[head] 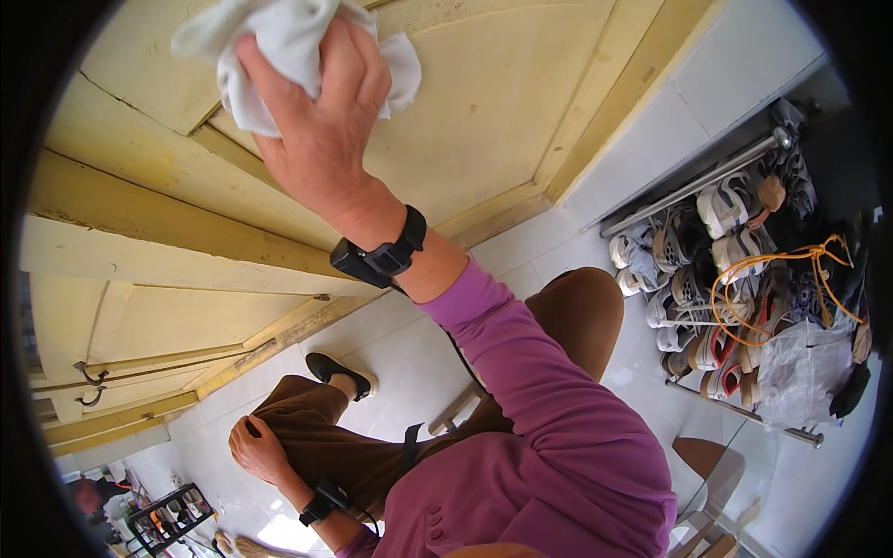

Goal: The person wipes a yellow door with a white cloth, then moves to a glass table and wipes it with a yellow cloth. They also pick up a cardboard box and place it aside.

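My right hand [324, 118] presses a bunched white cloth [279, 52] against the yellow-painted wooden door panel [481, 104] at the top of the head view. Its fingers are spread and curled over the cloth, and the palm side is hidden. A black wrist strap with a small device sits on that wrist. My left hand [258, 446] rests by my knee on the brown trousers [314, 425], its fingers loosely bent; whether anything lies under them cannot be seen. Left of the panel, a second yellow door [167, 321] has dark metal handles [91, 383] low on it.
At the right a metal rack [698, 185] holds several shoes, an orange cord [753, 258] and a clear plastic bag [802, 370]. A small black rack [171, 516] stands at the lower left on the pale tiled floor [398, 342]. Part of a wooden seat shows beneath me.
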Available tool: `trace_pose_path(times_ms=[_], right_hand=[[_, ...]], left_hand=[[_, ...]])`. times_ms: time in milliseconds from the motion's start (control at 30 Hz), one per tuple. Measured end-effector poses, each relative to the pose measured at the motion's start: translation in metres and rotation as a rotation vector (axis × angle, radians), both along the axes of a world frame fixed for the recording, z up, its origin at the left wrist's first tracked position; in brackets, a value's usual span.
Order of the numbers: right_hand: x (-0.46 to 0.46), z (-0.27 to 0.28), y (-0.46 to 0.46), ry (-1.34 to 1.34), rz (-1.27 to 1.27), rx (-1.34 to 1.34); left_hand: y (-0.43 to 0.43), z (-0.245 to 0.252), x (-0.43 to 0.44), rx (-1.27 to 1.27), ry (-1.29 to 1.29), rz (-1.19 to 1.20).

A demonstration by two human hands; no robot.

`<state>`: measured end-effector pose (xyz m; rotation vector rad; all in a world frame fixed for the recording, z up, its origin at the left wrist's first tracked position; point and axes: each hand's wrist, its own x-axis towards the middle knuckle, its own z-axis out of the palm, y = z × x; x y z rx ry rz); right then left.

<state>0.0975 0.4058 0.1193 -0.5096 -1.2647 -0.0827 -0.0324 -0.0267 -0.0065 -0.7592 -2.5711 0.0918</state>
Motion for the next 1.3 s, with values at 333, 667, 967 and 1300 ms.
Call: trace_pose_path(times_ms=[333,667,967,1300], right_hand=[[-0.003,-0.319,-0.047,-0.091,-0.004,-0.715],[-0.029,-0.464,-0.009,1.361,0.547,-1.662],[0.003,-0.148,-0.036,0.757,0.487,-0.84],[-0.001,0.063,-0.018,-0.096,0.236,-0.253]], left_hand=[[0.0,-0.002,-0.004,-0.017,-0.006,0.038],[-0.003,0.001,-0.004,0.006,-0.009,0.036],[-0.005,0.003,0.004,0.071,0.01,-0.041],[0.004,0.004,0.009,0.134,0.011,-0.074]])
